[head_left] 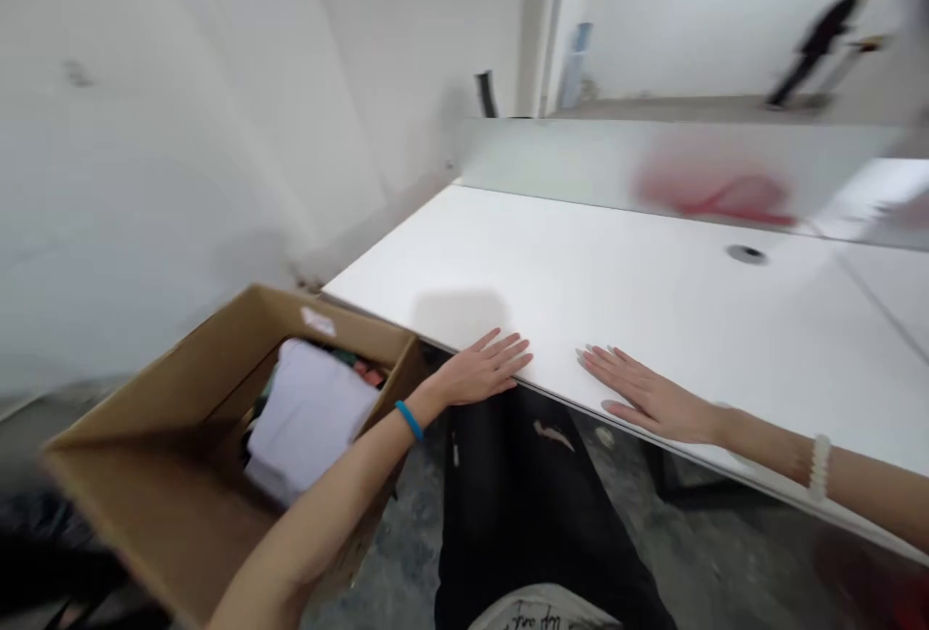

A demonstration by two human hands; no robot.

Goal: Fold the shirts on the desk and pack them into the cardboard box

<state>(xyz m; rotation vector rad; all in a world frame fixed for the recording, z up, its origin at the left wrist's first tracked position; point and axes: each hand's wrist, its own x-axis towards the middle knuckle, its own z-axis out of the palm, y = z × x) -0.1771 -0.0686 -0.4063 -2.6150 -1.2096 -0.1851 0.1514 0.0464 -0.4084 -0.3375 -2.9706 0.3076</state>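
Left hand [485, 371] and right hand [657, 402] are laid open, empty, perhaps for support, on the desk [581, 272]. A box [174, 369] is placed left.

2 hands [468, 375] [668, 407] palm-down, fingers [611, 371] extended

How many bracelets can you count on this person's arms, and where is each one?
2: a blue band around the wrist of the left hand, and a white bracelet farther back from the right hand, around the forearm. Any beyond the picture's edge would be hidden.
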